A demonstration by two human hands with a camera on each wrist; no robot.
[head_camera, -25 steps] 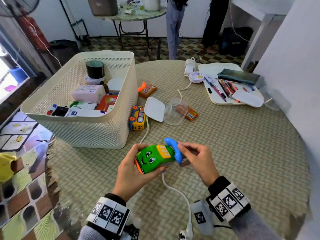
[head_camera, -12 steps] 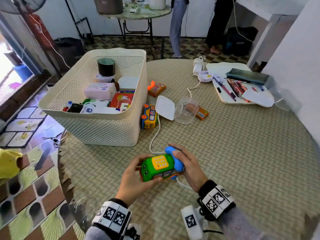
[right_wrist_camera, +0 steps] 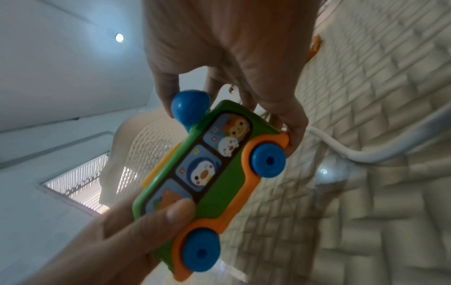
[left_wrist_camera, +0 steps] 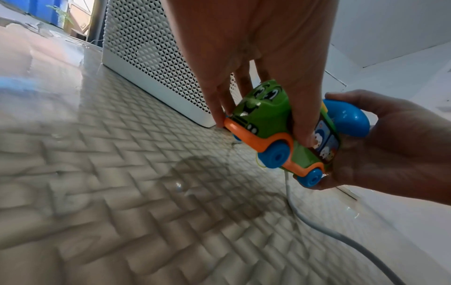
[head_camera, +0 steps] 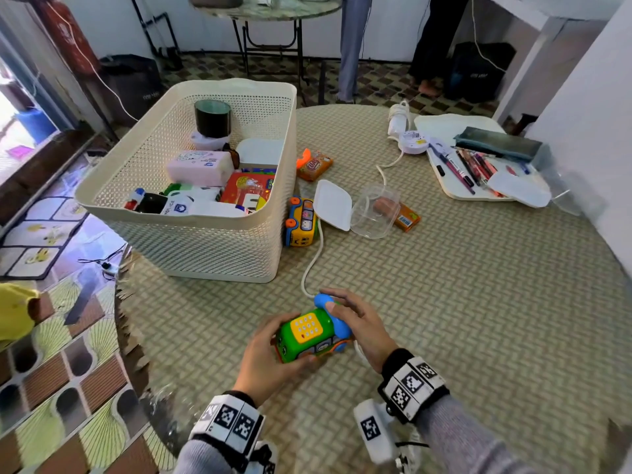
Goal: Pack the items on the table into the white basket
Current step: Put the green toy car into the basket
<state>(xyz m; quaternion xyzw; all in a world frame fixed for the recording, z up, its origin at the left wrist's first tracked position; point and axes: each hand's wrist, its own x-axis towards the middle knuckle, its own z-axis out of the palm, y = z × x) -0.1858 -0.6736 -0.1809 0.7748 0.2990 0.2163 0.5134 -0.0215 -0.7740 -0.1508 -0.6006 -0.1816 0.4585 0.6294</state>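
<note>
Both hands [head_camera: 309, 340] clamped round green plastic toy-bus phone [head_camera: 309, 333], fingers [left_wrist_camera: 303, 123] wrapped; loose blue handset [head_camera: 333, 314] could slip off during lift.

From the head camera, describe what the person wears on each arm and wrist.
Both hands are bare, without gloves or rings in view. The left wrist band is a wide white band printed with black square marker codes over a black cuff and grey sleeve. The right wrist band matches it, and a white camera block with one more code hangs beside it.

open mat [head_camera: 444, 319] rightward, basket wall [head_camera: 212, 248] ahead-left, cable [head_camera: 313, 265] between
</note>
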